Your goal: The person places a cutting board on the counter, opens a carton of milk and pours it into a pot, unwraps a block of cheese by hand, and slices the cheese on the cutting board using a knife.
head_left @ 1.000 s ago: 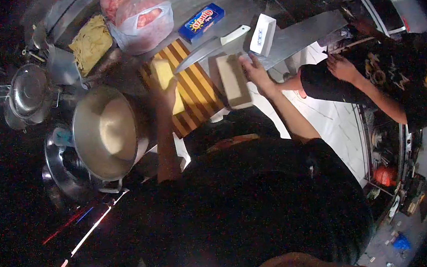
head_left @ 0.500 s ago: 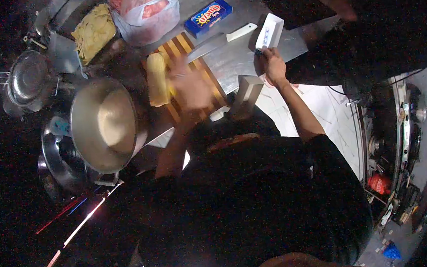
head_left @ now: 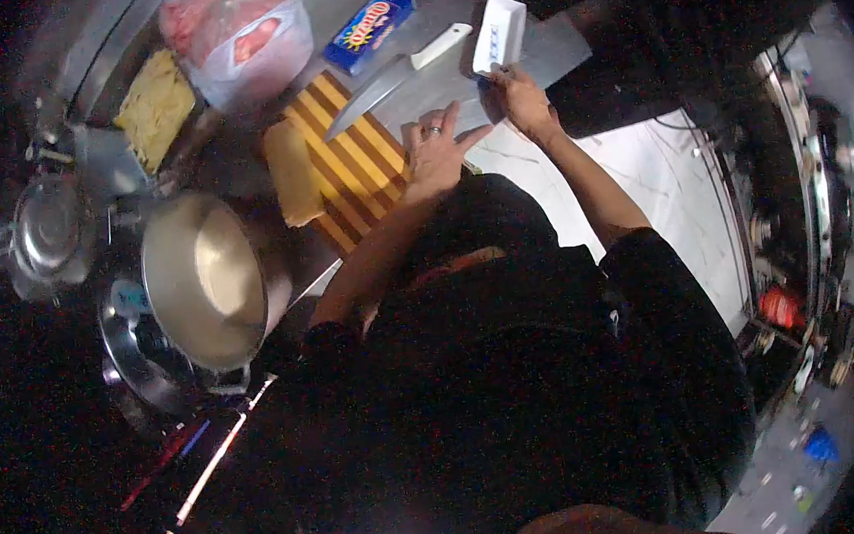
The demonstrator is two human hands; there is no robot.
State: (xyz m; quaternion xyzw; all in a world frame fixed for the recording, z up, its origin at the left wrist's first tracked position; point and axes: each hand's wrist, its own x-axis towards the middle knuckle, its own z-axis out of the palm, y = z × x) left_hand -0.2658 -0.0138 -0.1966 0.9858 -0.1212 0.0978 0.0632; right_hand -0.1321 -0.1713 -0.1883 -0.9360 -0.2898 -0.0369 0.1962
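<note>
A metal counter borders pale floor. The box points lengthwise away; right hand half-curled at its near end, grip unclear; left hand spread, empty.

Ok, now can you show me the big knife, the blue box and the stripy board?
Big knife [head_left: 396, 76]: head view, on the blade near the white handle.
Blue box [head_left: 369, 31]: head view, on the middle of its printed face.
Stripy board [head_left: 357, 164]: head view, on its bare striped top.
</note>
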